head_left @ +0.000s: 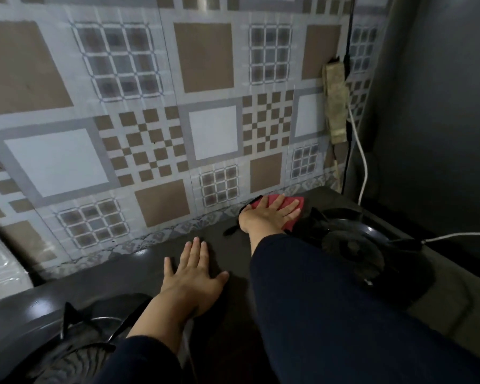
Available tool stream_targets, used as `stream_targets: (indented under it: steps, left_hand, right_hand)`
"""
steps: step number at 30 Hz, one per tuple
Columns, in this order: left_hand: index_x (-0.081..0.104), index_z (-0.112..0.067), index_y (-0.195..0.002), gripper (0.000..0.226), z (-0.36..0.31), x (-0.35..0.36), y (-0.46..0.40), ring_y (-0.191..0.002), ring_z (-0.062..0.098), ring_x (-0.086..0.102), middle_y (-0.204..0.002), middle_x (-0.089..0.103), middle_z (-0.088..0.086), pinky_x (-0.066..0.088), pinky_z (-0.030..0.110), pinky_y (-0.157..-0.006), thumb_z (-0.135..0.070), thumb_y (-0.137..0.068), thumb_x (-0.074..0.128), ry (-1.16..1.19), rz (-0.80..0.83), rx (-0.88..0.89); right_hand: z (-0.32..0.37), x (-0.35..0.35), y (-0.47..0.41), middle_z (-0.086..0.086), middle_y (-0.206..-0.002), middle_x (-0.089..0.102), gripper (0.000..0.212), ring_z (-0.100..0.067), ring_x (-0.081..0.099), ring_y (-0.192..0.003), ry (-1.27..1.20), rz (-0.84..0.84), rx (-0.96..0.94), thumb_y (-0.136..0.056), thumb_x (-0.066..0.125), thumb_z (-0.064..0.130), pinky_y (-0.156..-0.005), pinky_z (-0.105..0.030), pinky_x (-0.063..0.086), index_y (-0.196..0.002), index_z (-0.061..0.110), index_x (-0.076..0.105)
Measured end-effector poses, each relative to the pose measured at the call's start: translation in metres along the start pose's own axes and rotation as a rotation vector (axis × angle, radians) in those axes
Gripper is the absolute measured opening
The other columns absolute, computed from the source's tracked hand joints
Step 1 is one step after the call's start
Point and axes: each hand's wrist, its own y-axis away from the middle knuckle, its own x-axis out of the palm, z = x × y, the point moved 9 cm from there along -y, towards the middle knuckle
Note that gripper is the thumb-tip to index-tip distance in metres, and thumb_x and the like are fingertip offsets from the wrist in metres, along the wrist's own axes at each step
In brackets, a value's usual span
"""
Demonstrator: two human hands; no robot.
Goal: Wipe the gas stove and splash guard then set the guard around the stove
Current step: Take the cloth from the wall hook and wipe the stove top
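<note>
Gas stove (227, 275) dark, flat top, running from lower left to right along patterned tiled wall (139, 112). Right hand (269, 213) flat, fingers spread, pressing red cloth (290, 206) onto stove's back edge, just beside right burner (352, 245); grip not closed on cloth, palm down on it. Left hand (194, 275) flat on stove top between burners, fingers spread, grip holding nothing. Left burner (83, 336) at bottom left, partly hidden by dark sleeve (344, 314). White cable (363, 162) hanging on wall at right. Splash guard not identifiable.
</note>
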Motion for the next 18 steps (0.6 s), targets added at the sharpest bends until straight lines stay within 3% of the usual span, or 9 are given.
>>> stream_targets:
  steps: [6, 11, 14, 18]
  left_hand:
    - [-0.016, -0.020, -0.149, 0.080, 0.002, 0.001, 0.000, -0.143, 0.013, -0.025, -0.155, -0.028, -0.005, -0.015, 0.050, -0.116, -0.061, -0.092, 0.023, -0.011, -0.016, 0.011]
    - [-0.015, -0.019, -0.149, 0.079, 0.000, 0.000, 0.002, -0.143, 0.014, -0.024, -0.156, -0.027, -0.004, -0.014, 0.050, -0.115, -0.059, -0.093, 0.024, -0.012, -0.020, 0.015]
    - [-0.014, -0.019, -0.150, 0.080, 0.000, 0.000, 0.001, -0.144, 0.014, -0.023, -0.156, -0.026, -0.003, -0.013, 0.050, -0.115, -0.059, -0.093, 0.025, -0.012, -0.006, 0.004]
    - [-0.012, -0.019, -0.150, 0.079, -0.001, -0.001, 0.000, -0.144, 0.014, -0.021, -0.157, -0.024, -0.003, -0.012, 0.050, -0.116, -0.058, -0.093, 0.027, 0.001, -0.007, -0.012]
  right_hand:
    - [-0.037, -0.021, -0.045, -0.015, -0.156, -0.024, 0.071, -0.053, -0.022, -0.136, 0.011, 0.029, 0.154, -0.093, 0.015, 0.062, -0.111, -0.065, -0.008, -0.149, 0.027, -0.010]
    - [-0.041, -0.025, -0.047, -0.022, -0.155, -0.021, 0.070, -0.060, -0.016, -0.134, 0.074, 0.016, 0.168, -0.090, 0.008, 0.062, -0.109, -0.070, -0.004, -0.150, 0.029, -0.006]
    - [-0.028, -0.020, -0.028, -0.023, -0.154, -0.023, 0.068, -0.060, -0.015, -0.135, 0.095, 0.020, 0.093, -0.091, 0.009, 0.061, -0.108, -0.070, -0.001, -0.149, 0.030, -0.007]
    - [0.005, 0.001, 0.023, -0.024, -0.153, -0.025, 0.063, -0.059, -0.017, -0.134, 0.139, 0.034, -0.153, -0.094, 0.011, 0.056, -0.110, -0.067, -0.006, -0.149, 0.030, -0.008]
